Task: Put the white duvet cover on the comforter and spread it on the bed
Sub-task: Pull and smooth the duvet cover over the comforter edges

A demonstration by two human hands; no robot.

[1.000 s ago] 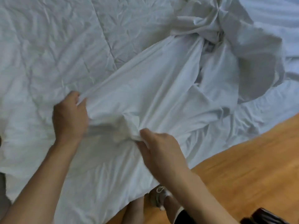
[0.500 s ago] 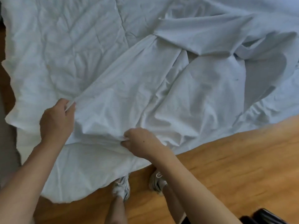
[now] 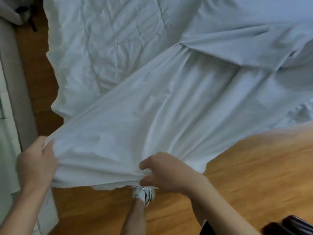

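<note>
the white duvet cover (image 3: 169, 112) drapes from the bed over the quilted comforter (image 3: 105, 48) to the near edge. left hand (image 3: 36, 164) and right hand (image 3: 166, 173) each pinch its near hem. it looks light, soft and limp, so it is best held at the 2 corners.

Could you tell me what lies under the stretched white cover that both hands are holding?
Under the cover the quilted comforter shows at the upper left, a sneaker and wooden floor below its near edge. How far the comforter runs beneath is hidden. Left hand and right hand grip the edge.
</note>
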